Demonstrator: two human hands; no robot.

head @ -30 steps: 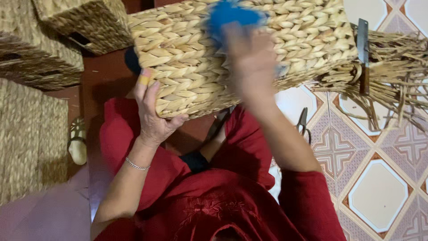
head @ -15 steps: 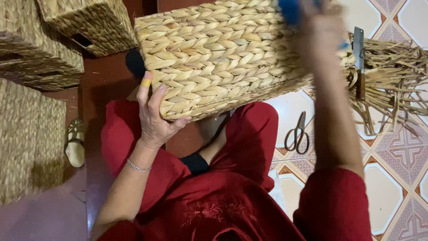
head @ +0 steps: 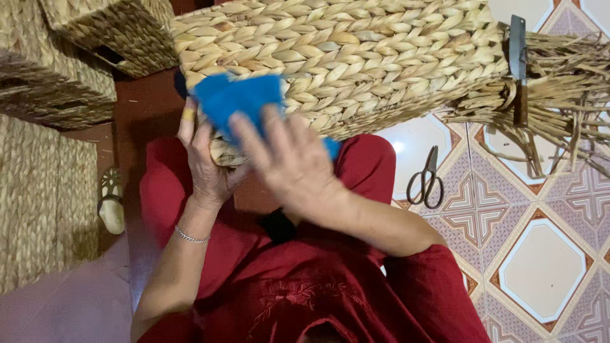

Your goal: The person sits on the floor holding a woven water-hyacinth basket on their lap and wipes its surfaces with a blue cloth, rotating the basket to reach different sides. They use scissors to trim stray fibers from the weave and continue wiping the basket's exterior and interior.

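Rough plaited-straw basket (head: 356,57), soft blue cloth (head: 238,98), glossy floor tiles (head: 540,273)

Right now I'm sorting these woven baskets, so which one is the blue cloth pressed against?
The large woven basket on the lap: both the left hand and right hand work there; the others sit untouched at left.

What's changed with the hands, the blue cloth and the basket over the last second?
The right hand carried the blue cloth along the woven basket: from the middle, out to its far right end, then back to the left end, where it now presses the cloth beside the left hand. The left hand kept its grip on that end. The scissors and the loose straw on the tiled floor stayed put.
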